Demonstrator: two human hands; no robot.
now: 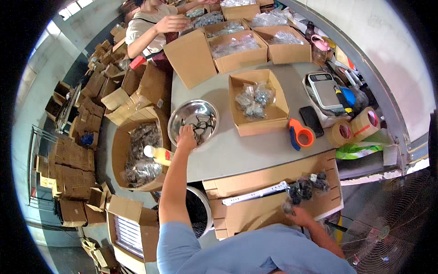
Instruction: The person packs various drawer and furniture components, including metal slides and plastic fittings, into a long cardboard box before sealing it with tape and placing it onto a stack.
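A shiny metal bowl point(211, 108) sits on the grey table, with several thin, black, bent pieces point(204, 122) in it. My left hand point(186, 138) reaches over its near rim, fingers stretched inside beside these pieces; I see nothing held in it. Lower right, my right hand point(299, 216) closes on the end of a small clear plastic bag point(288, 208) with dark contents. Next to this bag, more bags of black parts point(302, 190) lie on a flattened cardboard box point(260, 211). A white slotted metal rail point(255, 193) rests to their left.
An open carton point(258, 129) holds clear bags of parts. Tape dispenser point(301, 135), phone point(311, 121), tape rolls point(340, 133) and scale point(325, 91) stand right. A carton of bagged parts point(119, 157) with a yellow bottle point(158, 155) is left. Another person point(148, 34) works behind boxes.
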